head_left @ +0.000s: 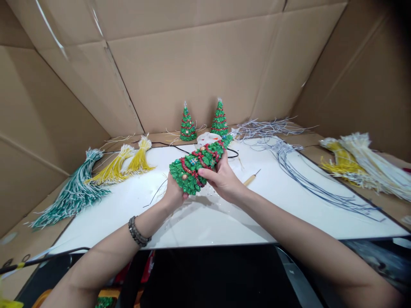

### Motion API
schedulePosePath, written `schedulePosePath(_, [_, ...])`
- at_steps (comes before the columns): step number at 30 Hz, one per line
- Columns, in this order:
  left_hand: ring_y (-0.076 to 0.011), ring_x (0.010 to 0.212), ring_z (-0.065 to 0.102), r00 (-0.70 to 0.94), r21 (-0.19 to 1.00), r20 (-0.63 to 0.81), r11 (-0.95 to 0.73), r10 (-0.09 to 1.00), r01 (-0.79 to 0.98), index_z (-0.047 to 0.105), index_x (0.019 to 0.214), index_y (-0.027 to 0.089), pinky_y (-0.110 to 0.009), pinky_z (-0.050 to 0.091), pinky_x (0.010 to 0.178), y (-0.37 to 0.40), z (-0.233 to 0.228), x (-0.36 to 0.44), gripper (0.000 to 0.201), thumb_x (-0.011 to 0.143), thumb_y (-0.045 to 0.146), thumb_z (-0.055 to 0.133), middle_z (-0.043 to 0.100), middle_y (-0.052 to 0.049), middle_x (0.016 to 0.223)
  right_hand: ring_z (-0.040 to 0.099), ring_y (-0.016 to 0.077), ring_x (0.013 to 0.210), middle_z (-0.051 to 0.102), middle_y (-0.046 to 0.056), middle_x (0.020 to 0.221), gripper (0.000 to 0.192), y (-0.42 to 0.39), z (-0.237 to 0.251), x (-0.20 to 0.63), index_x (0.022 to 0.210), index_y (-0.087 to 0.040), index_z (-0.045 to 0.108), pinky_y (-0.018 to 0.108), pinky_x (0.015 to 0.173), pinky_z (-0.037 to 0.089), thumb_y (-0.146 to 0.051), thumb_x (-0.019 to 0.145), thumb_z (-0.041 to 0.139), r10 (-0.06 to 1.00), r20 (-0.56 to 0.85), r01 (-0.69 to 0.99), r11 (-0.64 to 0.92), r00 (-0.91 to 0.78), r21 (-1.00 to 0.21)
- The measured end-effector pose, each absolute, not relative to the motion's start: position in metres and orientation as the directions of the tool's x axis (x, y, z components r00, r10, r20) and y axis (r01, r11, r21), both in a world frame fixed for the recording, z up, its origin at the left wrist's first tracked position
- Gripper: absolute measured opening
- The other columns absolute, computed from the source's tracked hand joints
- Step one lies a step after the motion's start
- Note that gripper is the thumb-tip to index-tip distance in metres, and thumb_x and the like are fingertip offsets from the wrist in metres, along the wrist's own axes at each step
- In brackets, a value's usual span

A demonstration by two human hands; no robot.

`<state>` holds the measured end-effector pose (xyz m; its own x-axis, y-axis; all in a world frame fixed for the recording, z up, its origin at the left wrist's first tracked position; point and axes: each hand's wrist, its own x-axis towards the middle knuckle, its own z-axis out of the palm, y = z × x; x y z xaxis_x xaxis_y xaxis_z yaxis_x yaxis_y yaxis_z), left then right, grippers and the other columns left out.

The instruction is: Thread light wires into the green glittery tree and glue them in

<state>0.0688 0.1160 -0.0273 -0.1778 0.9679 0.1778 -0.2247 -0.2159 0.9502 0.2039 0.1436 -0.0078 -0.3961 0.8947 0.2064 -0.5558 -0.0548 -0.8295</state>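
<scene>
Held thing: a glittery green Christmas tree figure [196, 164] with red garlands, tilted on its side, tip pointing up and to the right, above the white tabletop [224, 214].
Left hand [174, 194]: clamped around the wide base of the tree from below; a beaded bracelet [138, 233] sits on the wrist.
Right hand [221, 177]: closed over the tree's middle, fingers [207, 173] pressing on its side.
Hands together: both grip the same tree, close to each other, over the middle of the tabletop.
Behind: two smaller trees [188, 125] stand upright near the cardboard wall [199, 64].
Left side: a green wire bundle [72, 194] and yellow bundles [126, 162] lie on the tabletop.
Right side: grey-blue wires [302, 175] and pale yellow bundles [359, 160].
Near right hand: a wooden-handled tool [252, 177] lies just beside it.
</scene>
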Motion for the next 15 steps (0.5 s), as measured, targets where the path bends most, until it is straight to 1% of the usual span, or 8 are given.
schedulePosePath(4, [-0.0043,0.027,0.031,-0.185,0.943,0.178,-0.221,0.967,-0.247,0.071,0.085,0.018,-0.017,0.017,0.023,0.1171,-0.0305,0.0681,0.057,0.057,0.067,0.079,0.059,0.002,0.049,0.062,0.0222,0.119,0.059,0.001,0.128,0.082,0.1446,-0.0094,0.2048,0.117,-0.035,0.032,0.048,0.111,0.046,-0.026,0.06,0.09,0.886,0.225,-0.562,-0.047,-0.406,-0.826])
schedulePosePath(9, [-0.0052,0.029,0.033,-0.185,0.941,0.176,-0.22,0.967,-0.258,0.073,0.087,0.018,-0.019,0.016,0.024,0.1177,-0.0326,0.0677,0.054,0.06,0.064,0.078,0.062,0.0,0.052,0.062,0.0228,0.12,0.06,0.0,0.124,0.083,0.1429,-0.0069,0.2053,0.116,-0.035,0.032,0.049,0.11,0.047,-0.024,0.058,0.09,0.897,0.191,-0.55,-0.068,-0.4,-0.833])
schedulePosePath(15, [-0.0045,0.026,0.03,-0.185,0.942,0.161,-0.207,0.97,-0.264,0.072,0.083,0.018,-0.019,0.015,0.024,0.1176,-0.031,0.0685,0.054,0.057,0.065,0.079,0.057,0.002,0.045,0.062,0.0225,0.119,0.061,0.001,0.124,0.085,0.1421,-0.0048,0.2049,0.117,-0.035,0.033,0.048,0.111,0.046,-0.023,0.057,0.09,0.897,0.193,-0.548,-0.064,-0.398,-0.834])
